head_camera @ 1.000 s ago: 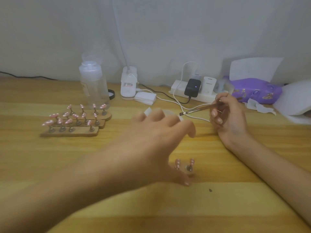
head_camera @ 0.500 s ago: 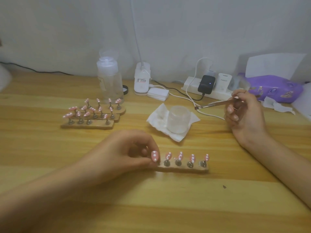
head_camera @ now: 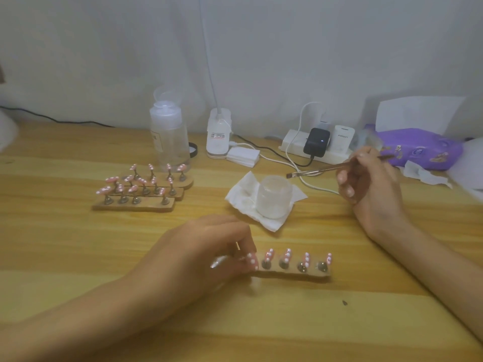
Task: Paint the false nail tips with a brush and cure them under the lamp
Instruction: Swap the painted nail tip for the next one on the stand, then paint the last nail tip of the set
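Observation:
A wooden strip (head_camera: 292, 273) near the table's front holds several pink nail tips with white dots on small metal stands. My left hand (head_camera: 206, 252) pinches the leftmost nail tip (head_camera: 252, 260) at the strip's left end. My right hand (head_camera: 371, 186) hovers at the right and grips a thin brush (head_camera: 313, 171), bristles pointing left above a frosted glass jar (head_camera: 273, 198). The jar stands on a white tissue (head_camera: 243, 197). The white lamp base (head_camera: 219, 137) sits at the back, its neck rising out of view.
Three more wooden strips with pink nail tips (head_camera: 146, 186) lie at the left. A clear bottle (head_camera: 168, 134) stands behind them. A power strip (head_camera: 317, 146) with plugs and white cables is at the back, and a purple tissue pack (head_camera: 418, 147) at the right.
My left hand drew back from the jar area to the front strip and now pinches its leftmost tip. The view shifted left. The right hand keeps holding the brush.

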`<state>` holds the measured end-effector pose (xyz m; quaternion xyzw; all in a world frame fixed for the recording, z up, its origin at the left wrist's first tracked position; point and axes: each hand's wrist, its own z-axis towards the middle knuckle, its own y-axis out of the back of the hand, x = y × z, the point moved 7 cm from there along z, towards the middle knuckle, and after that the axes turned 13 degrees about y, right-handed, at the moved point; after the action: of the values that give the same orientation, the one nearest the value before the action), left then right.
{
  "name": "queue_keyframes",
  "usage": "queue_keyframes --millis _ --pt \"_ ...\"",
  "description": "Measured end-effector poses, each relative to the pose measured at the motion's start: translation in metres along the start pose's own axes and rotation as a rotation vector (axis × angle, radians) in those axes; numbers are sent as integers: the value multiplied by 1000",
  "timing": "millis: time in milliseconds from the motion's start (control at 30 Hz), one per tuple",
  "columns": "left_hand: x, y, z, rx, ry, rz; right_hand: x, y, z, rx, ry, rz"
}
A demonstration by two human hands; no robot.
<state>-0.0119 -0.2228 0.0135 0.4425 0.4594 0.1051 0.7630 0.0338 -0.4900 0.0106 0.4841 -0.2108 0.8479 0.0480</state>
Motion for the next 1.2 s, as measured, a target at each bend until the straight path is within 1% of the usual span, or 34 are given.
queue_keyframes --millis 100,233,267,333,433,500,567,633,700,767,867,1000,1200 --pt "6 -1 1 8 2 -80 9 -12 -2 123 65 -101" --pt "10 0 -1 -15 -9 -63 26 -35 -3 323 166 -288" --pt "9 1 -1 -13 -13 -96 29 -43 -3 375 189 -330" --pt "7 8 3 7 8 -248 33 -54 -6 448 226 -394" --pt "2 29 21 -21 27 -374 34 -67 -10 522 280 -468" --pt "-1 40 37 -57 31 -474 32 -71 -11 543 286 -488" --pt "-2 48 55 -146 43 -591 28 -71 -11 553 274 -491" --pt "0 47 69 -232 69 -658 26 -71 -12 559 258 -474" --pt "5 42 77 -285 95 -684 24 -69 -11 546 248 -444" --pt "13 34 80 -307 109 -699 26 -64 -8 494 245 -415" --pt "24 22 76 -314 128 -669 25 -49 -3 366 234 -383" --pt "36 14 72 -324 155 -669 17 -31 -5 200 193 -268" --pt "40 10 71 -318 152 -598 -2 -10 -11 12 35 -92"
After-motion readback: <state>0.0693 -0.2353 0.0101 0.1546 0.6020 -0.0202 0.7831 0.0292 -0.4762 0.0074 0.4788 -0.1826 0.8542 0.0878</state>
